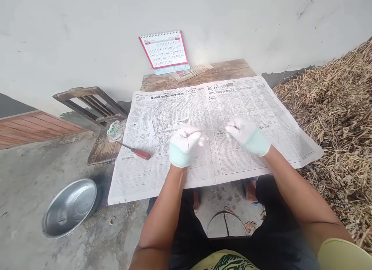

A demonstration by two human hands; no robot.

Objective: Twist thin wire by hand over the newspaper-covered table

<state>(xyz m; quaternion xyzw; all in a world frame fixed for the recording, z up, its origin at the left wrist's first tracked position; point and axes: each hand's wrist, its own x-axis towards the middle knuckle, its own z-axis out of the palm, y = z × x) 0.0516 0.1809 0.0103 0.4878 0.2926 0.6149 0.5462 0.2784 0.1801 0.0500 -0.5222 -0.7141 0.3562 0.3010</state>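
Note:
My left hand (186, 144), in a white glove with a mint cuff, is held over the middle of the newspaper (200, 169), its fingers curled and pinched together. A faint thin line shows by its thumb. My right hand (244, 135), gloved the same way, faces it a short gap away with thumb and fingers pinched. Whatever either hand holds is too fine to make out. Left of centre lies a cluster of thin dark loops (166, 111). Behind my right hand, loose thin wire-like strands (255, 103) are spread. Near my left hand are a white plastic spoon (153, 133) and a red-handled screwdriver (142, 153).
A desk calendar (165, 50) stands at the back of the wooden table (232, 68). On the left is a wooden chair (95, 103) with a crumpled plastic bag (116, 130). A metal basin (71, 208) rests on the floor. Dry stalks (334, 119) are heaped on the right.

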